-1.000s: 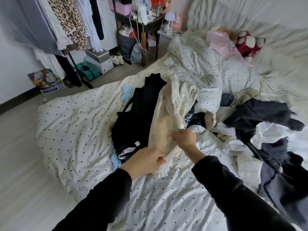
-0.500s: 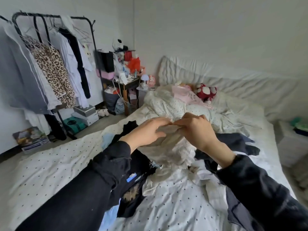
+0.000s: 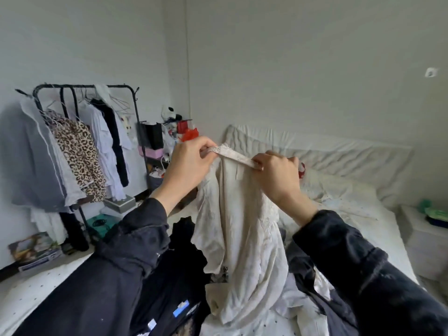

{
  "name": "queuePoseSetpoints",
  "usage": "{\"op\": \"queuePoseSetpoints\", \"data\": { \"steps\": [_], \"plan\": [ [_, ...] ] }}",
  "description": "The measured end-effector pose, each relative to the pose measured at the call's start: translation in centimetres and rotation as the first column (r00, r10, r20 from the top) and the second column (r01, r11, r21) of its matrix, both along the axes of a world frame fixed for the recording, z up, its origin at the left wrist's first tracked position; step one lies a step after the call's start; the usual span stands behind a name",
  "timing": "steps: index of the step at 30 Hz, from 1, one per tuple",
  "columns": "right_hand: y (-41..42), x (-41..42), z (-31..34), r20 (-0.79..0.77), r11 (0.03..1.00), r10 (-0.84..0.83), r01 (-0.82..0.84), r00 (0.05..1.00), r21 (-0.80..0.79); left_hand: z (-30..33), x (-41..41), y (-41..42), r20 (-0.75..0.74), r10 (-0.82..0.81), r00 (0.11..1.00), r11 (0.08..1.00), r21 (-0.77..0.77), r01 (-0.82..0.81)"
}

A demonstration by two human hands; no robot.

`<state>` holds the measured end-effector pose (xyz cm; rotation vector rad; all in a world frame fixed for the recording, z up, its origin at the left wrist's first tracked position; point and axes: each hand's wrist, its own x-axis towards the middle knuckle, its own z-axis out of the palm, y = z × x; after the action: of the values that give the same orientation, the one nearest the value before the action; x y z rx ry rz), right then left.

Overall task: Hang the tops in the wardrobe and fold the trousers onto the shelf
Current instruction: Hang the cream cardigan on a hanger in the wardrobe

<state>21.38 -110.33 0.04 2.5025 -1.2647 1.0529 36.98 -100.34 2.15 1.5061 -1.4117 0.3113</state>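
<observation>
Left grip: the left hand [image 3: 191, 163] pinches one end of a lace-trimmed band at the top of a cream, soft cotton garment [image 3: 238, 229], fingers curled round it.
Right grip: the right hand [image 3: 278, 177] pinches the other end of the same band, so the band runs taut between the two hands.
Garment in hand: held up above the bed, its body hanging down; the lower hem trails onto the clothes below. Whether it is a top or trousers cannot be told.
Near pile: black garments [image 3: 174, 282] lie near and left of it, white and dark grey ones [image 3: 312, 294] near and right, all unsorted on the white dotted bed [image 3: 31, 294].
Far left: a black metal clothes rail [image 3: 84, 87] carries a leopard-print top [image 3: 77, 151] and several white shirts.
Progress: judged early; some tops hang, most clothes remain on the bed, and no folded trousers show.
</observation>
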Motion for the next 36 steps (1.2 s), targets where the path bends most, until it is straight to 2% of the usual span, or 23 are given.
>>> {"op": "queuePoseSetpoints", "data": {
  "steps": [3, 8, 13, 19, 21, 24, 25, 28, 31, 35, 36],
  "plan": [
    [0.7, 2.9, 1.4, 0.087, 0.992, 0.11, -0.115, 0.99, 0.052, 1.1, 2.0, 2.8, -0.026, 0.137, 0.99, 0.99, -0.03, -0.138],
    [4.5, 9.4, 6.6, 0.156, 0.951, 0.307, -0.306, 0.939, -0.034, 5.4, 5.5, 9.7, -0.032, 0.353, 0.935, 0.926, -0.131, -0.354],
    [11.9, 15.1, 10.0, 0.164, 0.844, 0.537, -0.528, 0.827, -0.1, 8.0, 8.2, 20.2, -0.063, 0.596, 0.8, 0.774, -0.218, -0.594],
    [26.3, 20.7, 9.4, 0.222, 0.546, 0.822, -0.837, 0.525, -0.04, 5.2, 8.3, 36.5, -0.068, 0.818, 0.571, 0.559, -0.138, -0.818],
    [29.9, 21.2, 8.6, 0.241, 0.467, 0.858, -0.884, 0.453, -0.004, 3.4, 7.8, 40.2, -0.037, 0.839, 0.543, 0.54, -0.058, -0.839],
    [36.4, 21.2, 7.2, 0.313, 0.264, 0.903, -0.954, 0.296, 0.141, 0.1, 5.9, 46.3, -0.06, 0.871, 0.488, 0.491, 0.074, -0.868],
    [39.9, 21.1, 6.5, 0.322, 0.172, 0.918, -0.964, 0.232, 0.204, -1.2, 4.8, 49.5, -0.078, 0.9, 0.429, 0.436, 0.133, -0.89],
    [43.5, 20.3, 4.5, 0.299, 0.059, 0.943, -0.959, 0.145, 0.277, -3.8, 3.1, 52.7, -0.137, 0.918, 0.373, 0.396, 0.248, -0.884],
    [48.9, 18.9, 1.5, 0.3, -0.064, 0.953, -0.939, 0.043, 0.339, -6.1, -0.3, 57.2, -0.21, 0.925, 0.318, 0.369, 0.293, -0.882],
    [55.4, 16.4, -1.3, 0.317, -0.185, 0.947, -0.901, -0.057, 0.391, -9.0, -4.6, 61.8, -0.167, 0.944, 0.283, 0.328, 0.437, -0.838],
    [58.1, 15.4, -2.0, 0.306, -0.239, 0.945, -0.886, -0.117, 0.397, -10.1, -6.4, 63.7, -0.161, 0.962, 0.22, 0.271, 0.484, -0.832]
  ]
}}
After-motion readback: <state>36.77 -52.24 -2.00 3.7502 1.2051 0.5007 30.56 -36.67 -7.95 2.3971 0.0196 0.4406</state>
